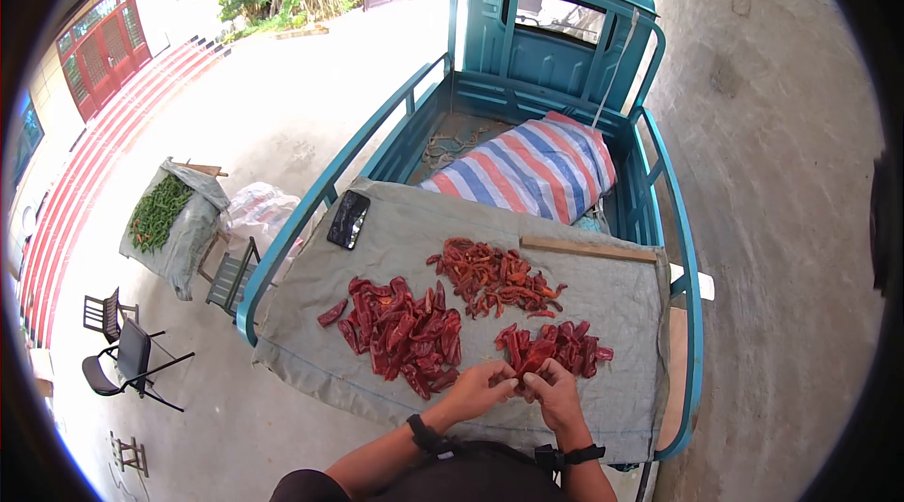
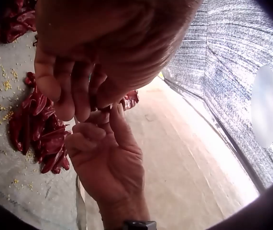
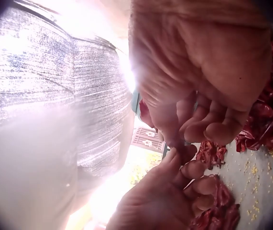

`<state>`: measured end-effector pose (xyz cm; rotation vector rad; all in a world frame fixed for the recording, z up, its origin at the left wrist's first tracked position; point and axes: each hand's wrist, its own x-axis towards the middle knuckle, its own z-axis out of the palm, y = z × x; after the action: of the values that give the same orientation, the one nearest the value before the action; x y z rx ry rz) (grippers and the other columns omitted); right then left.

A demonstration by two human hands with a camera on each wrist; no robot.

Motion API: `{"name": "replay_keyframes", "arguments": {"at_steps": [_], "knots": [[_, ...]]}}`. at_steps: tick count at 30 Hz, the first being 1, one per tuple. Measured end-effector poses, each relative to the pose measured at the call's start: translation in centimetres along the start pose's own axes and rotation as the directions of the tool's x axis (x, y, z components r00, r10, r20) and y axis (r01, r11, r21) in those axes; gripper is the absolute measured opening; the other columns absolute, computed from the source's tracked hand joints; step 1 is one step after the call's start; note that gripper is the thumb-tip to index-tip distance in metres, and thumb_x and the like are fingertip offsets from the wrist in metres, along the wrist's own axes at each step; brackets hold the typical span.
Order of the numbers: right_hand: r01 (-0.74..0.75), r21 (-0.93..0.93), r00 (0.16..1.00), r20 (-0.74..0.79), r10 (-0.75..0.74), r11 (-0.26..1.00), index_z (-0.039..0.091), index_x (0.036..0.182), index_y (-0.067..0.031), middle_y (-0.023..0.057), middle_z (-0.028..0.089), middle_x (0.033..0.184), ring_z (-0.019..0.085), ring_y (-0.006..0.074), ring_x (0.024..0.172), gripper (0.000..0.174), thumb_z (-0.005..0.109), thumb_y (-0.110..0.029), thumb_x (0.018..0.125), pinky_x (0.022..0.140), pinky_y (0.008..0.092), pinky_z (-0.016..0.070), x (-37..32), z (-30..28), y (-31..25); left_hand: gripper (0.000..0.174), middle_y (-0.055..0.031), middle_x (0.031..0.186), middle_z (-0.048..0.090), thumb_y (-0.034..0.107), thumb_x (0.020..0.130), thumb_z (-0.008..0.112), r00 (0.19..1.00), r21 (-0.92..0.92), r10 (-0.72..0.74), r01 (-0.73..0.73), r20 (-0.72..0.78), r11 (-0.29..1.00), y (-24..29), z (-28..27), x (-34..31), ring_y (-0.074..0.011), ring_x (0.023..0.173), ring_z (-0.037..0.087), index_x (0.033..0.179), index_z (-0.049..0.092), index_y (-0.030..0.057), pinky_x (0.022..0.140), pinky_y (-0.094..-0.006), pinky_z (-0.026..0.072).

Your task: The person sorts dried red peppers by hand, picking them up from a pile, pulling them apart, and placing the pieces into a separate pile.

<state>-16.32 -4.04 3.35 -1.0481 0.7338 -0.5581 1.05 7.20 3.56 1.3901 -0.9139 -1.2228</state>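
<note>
Both hands meet over the near edge of the cloth. My left hand (image 1: 478, 391) has its fingers curled, the tips at a dried red chili pepper (image 2: 130, 99). Thumb and fingers of my right hand (image 1: 557, 396) pinch the same pepper, which is largely hidden by the fingers in both wrist views. Just beyond the hands lies a small pile of dark red chili peppers (image 1: 576, 351). A larger pile of whole dark red peppers (image 1: 400, 328) is to the left, and a pile of smaller, shrivelled orange-red peppers (image 1: 494, 278) lies farther back.
The grey cloth (image 1: 330, 351) covers the rear of a blue cargo tricycle bed with side rails (image 1: 692, 351). On it are a phone (image 1: 348, 219), a wooden strip (image 1: 589, 250) and scattered yellow seeds (image 2: 5, 86). A striped sack (image 1: 537, 168) lies behind. Chairs and green peppers (image 1: 160, 213) stand left.
</note>
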Motion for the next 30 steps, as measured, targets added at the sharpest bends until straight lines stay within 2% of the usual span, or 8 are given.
{"name": "replay_keyframes", "arguments": {"at_steps": [5,16,22,25,26,30], "knots": [[-0.015,0.009,1.000,0.021,0.015,1.000,0.064,0.096,-0.0055,0.0029,0.069,0.083,0.062,0.0100,0.069,0.016,0.080,-0.008,0.097,0.062,0.0267,0.0487,-0.2,0.1,-0.2,0.020,-0.0036,0.093,0.075,0.018,0.106,0.070,1.000,-0.036,0.011,-0.011,-0.009,0.999,-0.6,0.1,-0.1,-0.0100,0.082,0.068,0.113,0.069,-0.0009,0.076,-0.0286,0.0566],[-0.031,0.022,0.999,0.035,0.030,0.999,0.064,0.097,-0.0044,0.0039,0.069,0.083,0.064,0.0112,0.071,0.014,0.078,-0.008,0.099,0.064,0.0275,0.0508,-0.3,0.2,-0.1,0.022,-0.0032,0.090,0.075,0.020,0.106,0.071,1.000,0.014,0.008,-0.008,-0.005,1.000,-0.1,-0.1,-0.6,-0.0094,0.081,0.068,0.113,0.071,-0.0006,0.074,-0.0284,0.0560],[0.006,-0.004,0.999,0.037,-0.006,1.000,0.061,0.094,-0.0056,0.0037,0.068,0.081,0.065,0.0119,0.069,0.016,0.076,-0.008,0.100,0.063,0.0281,0.0519,0.2,-0.2,0.4,0.021,-0.0028,0.092,0.075,0.020,0.106,0.071,1.000,0.046,-0.020,0.020,0.009,0.999,0.1,-0.3,-0.6,-0.0083,0.085,0.068,0.113,0.071,-0.0007,0.078,-0.0283,0.0549],[-0.002,-0.040,1.000,-0.011,0.002,0.999,0.061,0.095,-0.0059,0.0032,0.067,0.079,0.064,0.0111,0.067,0.016,0.076,-0.010,0.100,0.062,0.0279,0.0510,0.2,-0.8,0.5,0.020,-0.0027,0.093,0.075,0.018,0.106,0.071,0.999,0.023,-0.044,0.044,0.000,0.999,0.3,-0.5,-0.7,-0.0095,0.087,0.069,0.113,0.070,-0.0005,0.080,-0.0290,0.0562],[0.027,-0.021,0.999,-0.046,-0.028,0.999,0.061,0.095,-0.0059,0.0025,0.066,0.078,0.063,0.0110,0.066,0.016,0.076,-0.010,0.100,0.062,0.0279,0.0501,0.2,-0.8,0.3,0.019,-0.0035,0.094,0.074,0.017,0.107,0.070,1.000,0.060,0.000,0.000,0.004,0.998,-0.9,-0.8,-0.6,-0.0104,0.087,0.070,0.113,0.070,-0.0004,0.080,-0.0290,0.0568],[0.031,0.014,0.978,-0.208,-0.027,0.999,0.062,0.098,-0.0094,-0.0009,0.064,0.078,0.062,0.0103,0.064,0.017,0.078,-0.012,0.100,0.057,0.0263,0.0482,0.4,-3.3,0.9,0.018,-0.0053,0.098,0.074,0.014,0.106,0.069,0.996,0.023,-0.069,0.070,-0.052,0.997,-3.1,-2.4,-1.3,-0.0115,0.089,0.071,0.114,0.070,-0.0023,0.080,-0.0292,0.0580]]}}
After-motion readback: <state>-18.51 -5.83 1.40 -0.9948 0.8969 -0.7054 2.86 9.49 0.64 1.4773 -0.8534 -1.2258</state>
